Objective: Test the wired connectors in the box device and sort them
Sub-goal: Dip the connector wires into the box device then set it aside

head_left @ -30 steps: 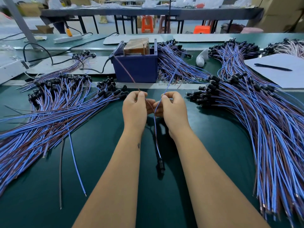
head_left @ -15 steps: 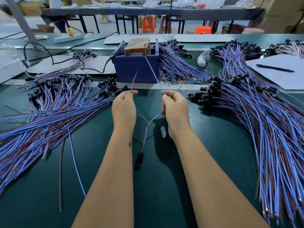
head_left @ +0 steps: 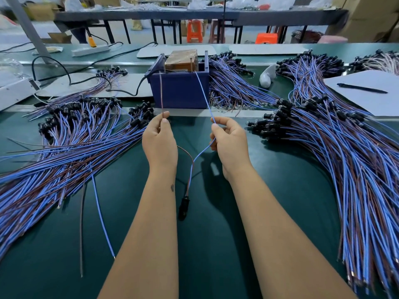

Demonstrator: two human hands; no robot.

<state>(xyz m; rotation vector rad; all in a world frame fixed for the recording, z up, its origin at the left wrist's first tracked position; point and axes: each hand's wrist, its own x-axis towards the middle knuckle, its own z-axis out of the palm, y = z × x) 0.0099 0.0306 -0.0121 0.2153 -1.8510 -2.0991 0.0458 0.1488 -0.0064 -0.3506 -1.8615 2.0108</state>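
My left hand (head_left: 159,140) pinches a brown wire (head_left: 161,91) whose free end reaches up to the top edge of the blue box device (head_left: 180,89). A blue wire (head_left: 204,94) is pinched in my right hand (head_left: 229,140), and its end also reaches the box's top. Both wires join below my hands and run down to one black connector (head_left: 183,207) lying on the green table between my forearms. Large piles of the same wired connectors lie at the left (head_left: 64,139) and at the right (head_left: 336,143).
A brown block (head_left: 181,57) sits inside the box, and a black cable (head_left: 133,91) runs to its left side. White paper with a pen (head_left: 361,88) lies far right. A loose blue wire (head_left: 101,214) and a brown one (head_left: 81,229) lie left of my forearm.
My hands have moved apart, separating the brown and blue wires. The wire ends have risen to the top of the box, and the black connector has slid left on the table.
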